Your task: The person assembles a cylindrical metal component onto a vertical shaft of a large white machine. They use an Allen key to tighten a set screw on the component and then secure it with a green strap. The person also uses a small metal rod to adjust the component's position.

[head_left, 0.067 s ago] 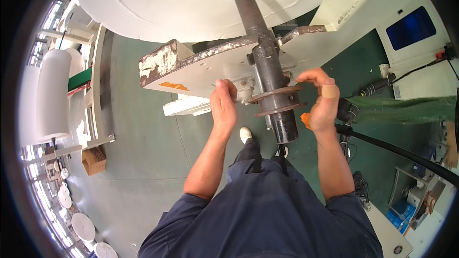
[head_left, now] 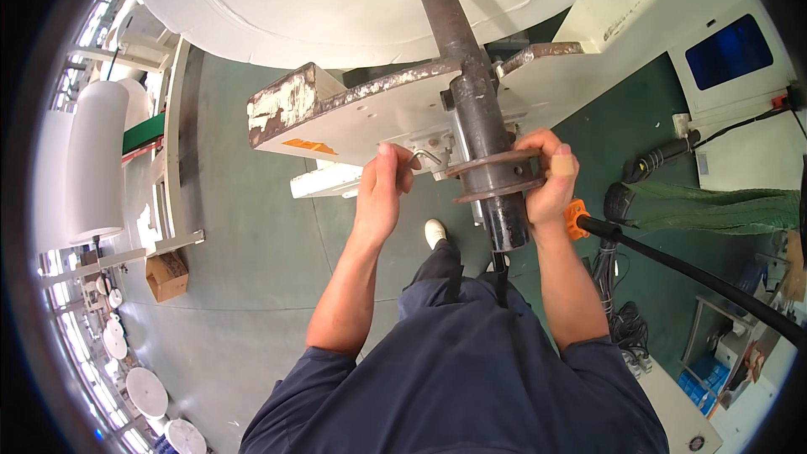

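A dark steel shaft (head_left: 441, 13) runs from a large white roll toward my body, across a worn cream bracket (head_left: 370, 118). Around its near end sits a flanged collar (head_left: 496, 178) with two rusty rims. My right hand (head_left: 551, 176) is closed on the collar's right side, fingers at the upper rim and palm by the lower one. Left of the collar, my left hand (head_left: 382, 193) has its fingers bent together at a thin bent metal rod (head_left: 427, 154), which reaches toward fittings under the bracket. The fingers partly hide its grip end.
The white roll (head_left: 336, 8) fills the far side. To the right are a black pole (head_left: 689, 269) with an orange clamp (head_left: 577, 219), green netting (head_left: 723, 206) and cables (head_left: 630, 328). A rack with white rolls (head_left: 97, 160) and a cardboard box (head_left: 166, 276) stand left.
My right hand has moved left onto the collar, uncovering the orange clamp. My left hand has shifted slightly left, and the bent rod now shows at its fingers.
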Available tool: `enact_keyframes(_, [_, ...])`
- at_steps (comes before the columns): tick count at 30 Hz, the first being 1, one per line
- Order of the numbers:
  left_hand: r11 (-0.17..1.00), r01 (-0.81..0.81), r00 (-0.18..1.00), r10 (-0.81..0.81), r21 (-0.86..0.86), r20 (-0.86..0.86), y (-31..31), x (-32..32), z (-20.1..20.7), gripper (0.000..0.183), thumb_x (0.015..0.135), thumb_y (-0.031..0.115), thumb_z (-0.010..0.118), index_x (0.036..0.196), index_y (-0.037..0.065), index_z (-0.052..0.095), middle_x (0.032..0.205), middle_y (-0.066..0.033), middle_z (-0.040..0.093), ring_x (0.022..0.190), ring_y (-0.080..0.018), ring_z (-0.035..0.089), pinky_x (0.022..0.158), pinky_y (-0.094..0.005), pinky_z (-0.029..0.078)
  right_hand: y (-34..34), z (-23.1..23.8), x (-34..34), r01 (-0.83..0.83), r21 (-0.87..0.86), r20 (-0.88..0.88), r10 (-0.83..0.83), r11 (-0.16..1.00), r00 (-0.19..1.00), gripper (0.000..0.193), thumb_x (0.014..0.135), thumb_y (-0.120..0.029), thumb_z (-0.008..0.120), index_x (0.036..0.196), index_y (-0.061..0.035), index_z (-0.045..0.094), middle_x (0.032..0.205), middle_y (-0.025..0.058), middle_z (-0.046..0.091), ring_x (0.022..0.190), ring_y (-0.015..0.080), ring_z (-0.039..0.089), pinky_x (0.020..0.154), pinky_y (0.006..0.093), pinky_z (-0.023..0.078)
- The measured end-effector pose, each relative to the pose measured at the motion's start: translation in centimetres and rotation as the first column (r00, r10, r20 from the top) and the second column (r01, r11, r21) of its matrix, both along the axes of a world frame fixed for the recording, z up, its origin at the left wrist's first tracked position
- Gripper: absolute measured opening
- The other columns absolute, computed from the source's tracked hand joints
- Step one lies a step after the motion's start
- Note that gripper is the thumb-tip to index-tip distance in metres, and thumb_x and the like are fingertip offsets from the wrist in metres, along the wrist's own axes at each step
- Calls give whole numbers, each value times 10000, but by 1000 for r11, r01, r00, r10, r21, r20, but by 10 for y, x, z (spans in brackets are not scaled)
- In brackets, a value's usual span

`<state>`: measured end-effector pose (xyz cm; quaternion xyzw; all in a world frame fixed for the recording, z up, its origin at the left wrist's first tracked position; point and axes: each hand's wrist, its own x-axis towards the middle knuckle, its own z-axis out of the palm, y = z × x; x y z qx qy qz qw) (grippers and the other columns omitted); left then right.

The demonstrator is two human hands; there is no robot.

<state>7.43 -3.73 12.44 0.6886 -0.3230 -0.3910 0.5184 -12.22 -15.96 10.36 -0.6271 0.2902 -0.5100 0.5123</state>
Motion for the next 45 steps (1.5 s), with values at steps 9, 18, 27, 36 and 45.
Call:
enact_keyframes(9, [932,316,805,-163,-179,570,13,5,60,96,945,91,646,987,5,646,702,-48,558,657,-145,542,584,-311,430,-4,74,22,-166,-667,-482,-251,727,839,322,863,-266,635,654,-79,478,621,74,454,547,270,494,490,381,385])
enact_keyframes(18, [794,518,532,-9,-317,847,-4,10,42,158,821,-5,712,958,50,654,741,-68,579,649,-260,540,584,-385,436,-7,56,16,-67,-410,-269,-50,910,962,373,960,-246,434,694,4,506,650,123,499,545,297,460,522,378,356])
enact_keyframes(27, [607,688,439,87,-397,894,-22,25,11,251,741,26,729,971,37,629,865,-68,601,718,-247,569,618,-360,468,-11,48,16,-52,-361,-197,-22,931,980,385,945,-256,403,693,27,472,625,103,454,551,195,426,529,337,322])
enact_keyframes(36, [395,824,280,341,-407,897,-53,39,13,336,688,29,714,996,69,588,904,-56,581,794,-244,611,811,-383,604,-7,48,15,-46,-296,-229,-25,954,973,395,942,-274,386,697,23,474,625,87,459,570,170,426,546,320,328])
enact_keyframes(45, [273,897,223,400,-348,889,-68,51,19,303,699,8,686,967,78,562,900,-66,593,810,-238,613,887,-421,605,-6,48,15,-39,-297,-240,-35,954,970,392,943,-281,390,700,15,473,621,88,460,569,175,436,552,320,340])
